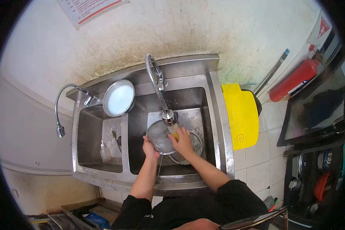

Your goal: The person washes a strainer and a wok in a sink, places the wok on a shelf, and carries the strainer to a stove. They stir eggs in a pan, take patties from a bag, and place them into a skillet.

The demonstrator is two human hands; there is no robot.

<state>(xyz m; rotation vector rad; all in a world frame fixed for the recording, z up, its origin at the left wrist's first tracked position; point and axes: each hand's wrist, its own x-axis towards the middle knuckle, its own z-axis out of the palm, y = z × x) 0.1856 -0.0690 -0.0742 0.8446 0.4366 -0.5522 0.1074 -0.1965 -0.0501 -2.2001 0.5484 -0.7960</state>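
Observation:
My left hand (151, 148) grips the left rim of a round, shallow metal bowl (157, 135), held tilted over the right sink basin. My right hand (182, 142) is closed on a yellow sponge (175, 135) at the bowl's right side; the fingers partly hide it. Just above the sponge hangs the spray head (168, 116) of the flexible tap. Another round metal vessel (196, 145) lies in the basin, partly beneath my right hand. A thin stream of water falls from the bowl's lower edge.
A pan of whitish suds (120, 99) rests on the divider at the back. In the left basin (92, 130) stand a pump bottle (104, 151) and a utensil. A second tap (60, 130) arches at left. A yellow bin lid (240, 117) and a red fire extinguisher (295, 79) are to the right.

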